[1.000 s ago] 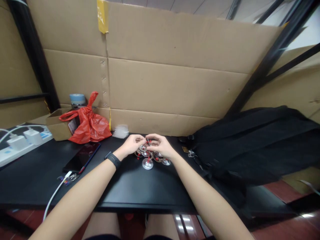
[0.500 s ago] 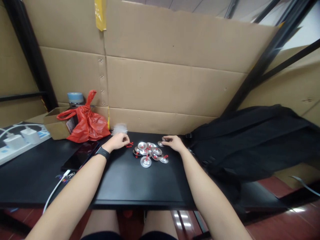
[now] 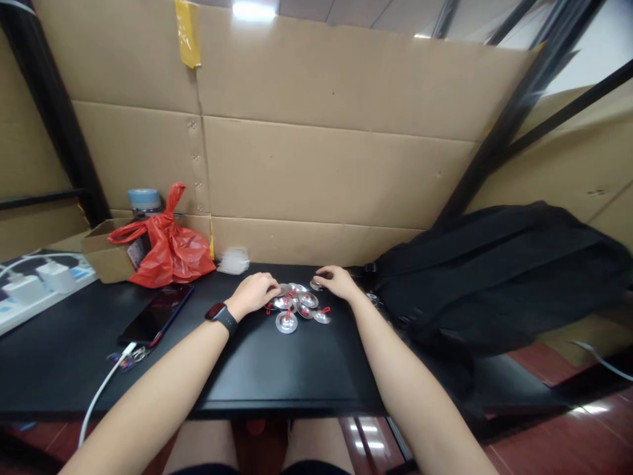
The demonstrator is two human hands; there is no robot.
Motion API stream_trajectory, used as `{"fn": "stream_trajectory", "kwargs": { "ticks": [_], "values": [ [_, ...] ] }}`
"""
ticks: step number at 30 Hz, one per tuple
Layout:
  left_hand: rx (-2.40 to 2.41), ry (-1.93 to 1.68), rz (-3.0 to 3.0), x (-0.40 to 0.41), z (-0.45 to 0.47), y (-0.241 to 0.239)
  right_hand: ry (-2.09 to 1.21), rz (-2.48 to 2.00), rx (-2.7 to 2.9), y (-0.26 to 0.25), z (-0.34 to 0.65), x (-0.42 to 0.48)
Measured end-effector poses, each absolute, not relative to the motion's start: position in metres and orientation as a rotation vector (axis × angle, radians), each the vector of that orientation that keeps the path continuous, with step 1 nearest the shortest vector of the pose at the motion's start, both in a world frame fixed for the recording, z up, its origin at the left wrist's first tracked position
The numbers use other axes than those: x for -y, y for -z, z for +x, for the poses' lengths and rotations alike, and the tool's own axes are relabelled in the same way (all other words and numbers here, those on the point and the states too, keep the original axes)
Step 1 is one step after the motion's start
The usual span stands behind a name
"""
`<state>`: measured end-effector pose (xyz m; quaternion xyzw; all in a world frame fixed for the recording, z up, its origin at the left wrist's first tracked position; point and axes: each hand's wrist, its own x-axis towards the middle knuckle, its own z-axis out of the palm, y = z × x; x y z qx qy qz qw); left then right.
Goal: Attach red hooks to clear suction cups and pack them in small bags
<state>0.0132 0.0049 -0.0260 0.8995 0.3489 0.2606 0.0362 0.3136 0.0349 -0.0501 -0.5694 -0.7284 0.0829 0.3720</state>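
Note:
Several small silver finger cymbals (image 3: 307, 300) with red cord loops lie in a loose pile on the black table (image 3: 277, 369). At the pile's left edge is my left hand (image 3: 254, 290), its thumb and fingertips closed on the rim of a finger cymbal (image 3: 284, 289) that they partly cover. My right hand (image 3: 339, 282) is behind and to the right of the pile, with thumb and fingers pinched on another finger cymbal (image 3: 316, 284). A single finger cymbal (image 3: 286, 322) lies in front of the heap, nearest to me.
On the left are a phone (image 3: 155, 315) with a white cable, a red plastic bag (image 3: 173, 254), a cardboard box (image 3: 106, 254) and a power strip (image 3: 44, 290). A clear plastic packet (image 3: 234, 260) lies at the back. A black backpack (image 3: 494, 284) fills the right side.
My left hand has moved right, from the red cord beside the pile onto the cymbals at its left edge. My right hand remains by the cymbals at the back right.

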Motion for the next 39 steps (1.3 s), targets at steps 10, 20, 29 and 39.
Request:
{"fn": "stream_trajectory", "kwargs": {
  "ticks": [10, 20, 29, 39],
  "values": [
    [-1.162, -0.940, 2.617, -0.013, 0.018, 0.034, -0.331, -1.163, 1.890, 0.028, 0.257, -0.007],
    [-1.148, -1.107, 2.235, -0.004, 0.023, 0.022, -0.593, -0.899, 1.877, 0.018, 0.204, 0.022],
    [-1.304, -0.899, 2.522, -0.011, 0.012, 0.019, -0.317, -1.026, 1.944, 0.015, 0.220, 0.016],
    [-1.643, -0.535, 2.593, -0.029, -0.039, 0.021, -0.180, -1.603, 1.908, 0.031, 0.298, -0.018]
  ]
}}
